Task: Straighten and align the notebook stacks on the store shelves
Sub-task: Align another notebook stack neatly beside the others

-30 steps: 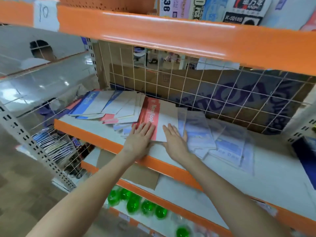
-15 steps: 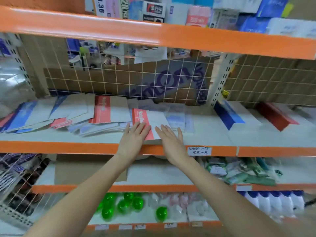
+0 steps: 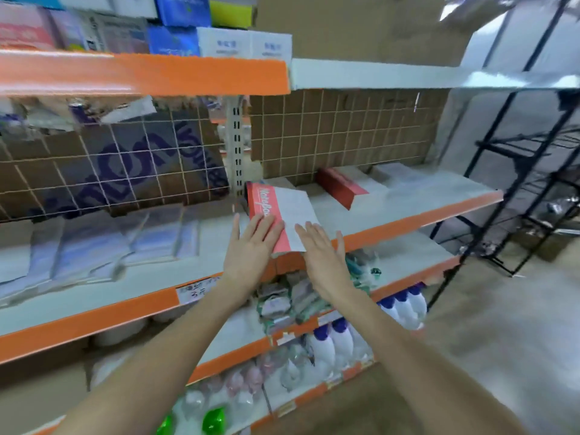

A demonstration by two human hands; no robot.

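Note:
A red-and-white notebook stack (image 3: 282, 208) lies on the white shelf (image 3: 408, 199), just right of the upright post, its near end sticking out over the orange front edge. My left hand (image 3: 251, 249) lies flat with straight fingers on its red spine side. My right hand (image 3: 320, 249) lies flat on its white side at the near corner. Another red-and-white notebook stack (image 3: 342, 186) sits further right on the same shelf. Pale blue notebooks (image 3: 119, 243) lie fanned out and blurred on the shelf's left part.
A wire grid backed with cardboard (image 3: 329, 133) closes the shelf's rear. An orange shelf beam (image 3: 141, 73) with boxed goods runs overhead. Lower shelves hold packets, white bottles with blue caps (image 3: 405, 306) and green bottles (image 3: 213, 419). A black metal rack (image 3: 518, 183) stands at the right.
Both hands have slid the red-and-white notebook stack rightward along the shelf, past the upright post into the right bay. The view has swung right with them.

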